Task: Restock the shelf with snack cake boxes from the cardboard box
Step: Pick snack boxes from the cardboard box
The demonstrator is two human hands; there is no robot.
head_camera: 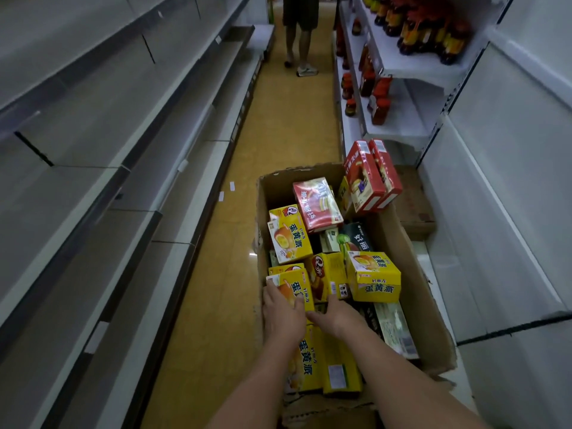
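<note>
An open cardboard box [411, 274] sits on the aisle floor, filled with several yellow, red and dark snack cake boxes. My left hand [283, 311] grips a yellow snack cake box [292, 289] at the box's near left, thumb on its front face. My right hand [335, 317] reaches in just beside it, fingers touching the lower edge of another yellow box [328, 275]. Two red boxes [371, 178] stand on the bottom shelf [433, 274] at the right, by the cardboard box's far corner.
Bare grey shelves [108, 181] line the left side of the aisle. White shelves at the right carry red bottles [377, 97] further back. A person's legs [300, 41] stand down the aisle. A closed brown carton [414, 205] lies on the right bottom shelf.
</note>
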